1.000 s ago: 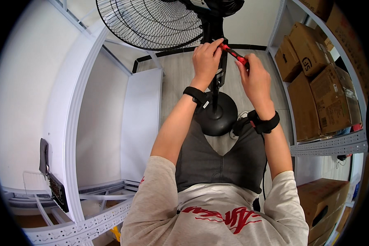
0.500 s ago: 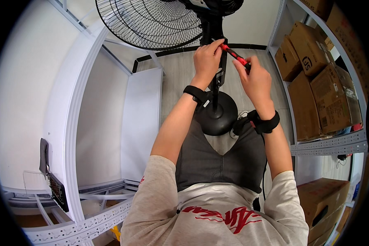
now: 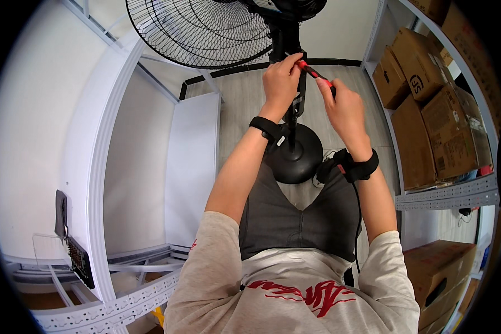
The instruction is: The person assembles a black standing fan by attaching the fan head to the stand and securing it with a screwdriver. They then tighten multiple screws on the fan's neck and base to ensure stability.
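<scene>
I have the right grip [image 3: 345,111] pinching the red-and-black screwdriver [image 3: 315,73], which slants rightward from the standing fan [image 3: 284,38]; at its fan-side end my left grip [image 3: 280,86] is bunched, on what I can't tell.

a black pedestal fan [image 3: 284,42] and a slim red-and-black tool [image 3: 314,72].
the fan stands upright on its round base [image 3: 296,161], short of the far edge of the grey floor [image 3: 242,103]; its wire cage [image 3: 206,33] spreads left, cut off at the top. the tool, raised above the floor, slants down from upper left, beside the column [image 3: 301,92], to lower right, both ends partly covered.
</scene>
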{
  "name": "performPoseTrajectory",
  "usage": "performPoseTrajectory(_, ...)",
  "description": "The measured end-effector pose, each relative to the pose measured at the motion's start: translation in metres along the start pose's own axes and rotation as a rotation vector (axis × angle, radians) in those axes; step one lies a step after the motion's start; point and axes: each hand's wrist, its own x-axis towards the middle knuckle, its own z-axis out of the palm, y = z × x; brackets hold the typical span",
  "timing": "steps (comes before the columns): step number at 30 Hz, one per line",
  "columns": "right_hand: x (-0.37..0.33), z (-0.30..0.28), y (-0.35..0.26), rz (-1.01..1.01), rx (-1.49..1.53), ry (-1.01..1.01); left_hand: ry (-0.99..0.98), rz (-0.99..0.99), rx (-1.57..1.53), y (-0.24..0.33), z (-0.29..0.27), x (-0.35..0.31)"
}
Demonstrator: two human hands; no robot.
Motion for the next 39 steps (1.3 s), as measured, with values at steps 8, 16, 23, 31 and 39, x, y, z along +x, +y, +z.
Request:
performPoseTrajectory(8, -0.001, -0.003, 0.0, 0.022, 0.043, 0.038, -0.014, 0.033, 0.045, -0.002, 0.0, 0.002)
performPoseTrajectory(16, -0.004, -0.004, -0.006, -0.087, 0.201, 0.208, -0.025, -0.02, -0.007, 0.002, 0.0, 0.002)
performPoseTrajectory(23, 0.0, 0.001, 0.0, 0.043, 0.092, 0.036, -0.022, -0.038, -0.021, 0.002, 0.001, 0.001)
performPoseTrajectory(31, 0.003, -0.001, 0.004, 0.111, 0.059, -0.065, -0.043, -0.038, 0.012, 0.002, 0.003, 0.0)
performPoseTrajectory(39, -0.005, -0.006, -0.011, -0.02, 0.233, 0.151, -0.009, -0.046, -0.027, 0.003, 0.005, -0.001)
